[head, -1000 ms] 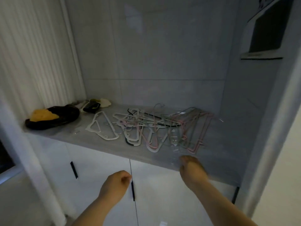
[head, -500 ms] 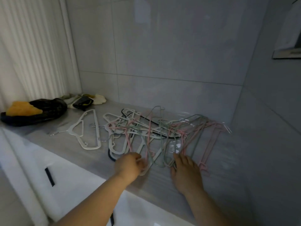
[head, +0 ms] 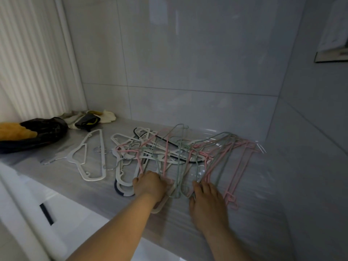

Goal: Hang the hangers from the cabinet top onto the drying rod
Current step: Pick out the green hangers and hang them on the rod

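Note:
A tangled pile of pink, green, white and black hangers point(head: 180, 153) lies on the grey cabinet top point(head: 90, 193). One white hanger point(head: 88, 157) lies apart to the left of the pile. My left hand point(head: 148, 185) rests on the pile's near edge, fingers curled around the lower ends of some hangers. My right hand point(head: 205, 202) lies flat at the near right of the pile, its fingertips touching pink and green hangers. The drying rod is not in view.
A black bag with a yellow cloth point(head: 28, 132) sits at the far left of the cabinet top. Small cloths and a dark pouch point(head: 88, 119) lie in the back left corner. Tiled walls close the back and right. White cabinet doors point(head: 56, 219) are below.
Both hands rose from in front of the cabinet doors onto the cabinet top and reached the near edge of the hanger pile. The view moved closer.

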Demonstrator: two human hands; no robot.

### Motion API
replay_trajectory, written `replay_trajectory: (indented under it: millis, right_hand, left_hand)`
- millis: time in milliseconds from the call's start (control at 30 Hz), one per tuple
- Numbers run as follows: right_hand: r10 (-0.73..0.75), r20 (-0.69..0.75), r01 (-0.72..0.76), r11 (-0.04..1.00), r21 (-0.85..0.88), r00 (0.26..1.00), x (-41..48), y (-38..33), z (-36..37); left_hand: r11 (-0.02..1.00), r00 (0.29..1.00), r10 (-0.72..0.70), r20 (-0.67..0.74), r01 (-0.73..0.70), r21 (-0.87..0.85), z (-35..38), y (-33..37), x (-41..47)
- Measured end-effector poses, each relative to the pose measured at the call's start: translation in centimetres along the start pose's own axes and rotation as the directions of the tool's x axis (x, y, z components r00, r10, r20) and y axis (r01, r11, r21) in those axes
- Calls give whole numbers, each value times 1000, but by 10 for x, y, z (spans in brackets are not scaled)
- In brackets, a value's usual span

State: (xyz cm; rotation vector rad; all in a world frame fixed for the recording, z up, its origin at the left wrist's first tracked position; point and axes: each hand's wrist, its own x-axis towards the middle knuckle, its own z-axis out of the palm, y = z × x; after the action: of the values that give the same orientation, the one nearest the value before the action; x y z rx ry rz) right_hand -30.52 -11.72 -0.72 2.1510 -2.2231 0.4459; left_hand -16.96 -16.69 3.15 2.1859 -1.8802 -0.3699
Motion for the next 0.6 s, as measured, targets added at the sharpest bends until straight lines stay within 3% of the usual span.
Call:
replay_trajectory:
  millis: [133,300,433,600]
  right_hand:
    - [5,-49,-7,999,-46,999,-4,0,-2]
    - [-1,-145,-3,1000,-22,989,-4,-4,-6]
    - [16,-47,-17,1000,-16,999,-1,-1,1]
    - [-36,-64,35,999,-18,997,-8,-1,-8]
  left_hand:
    - [936,995,-89,-53,65,-346,-12,-14,4]
    - [594,987,-163,-13,87,-800,-22,-34,18]
    - [468,988,-131,-77,-7,-884,-31,-41,7]
    - [432,971,-59,-232,-185,-883,-44,-49,-11]
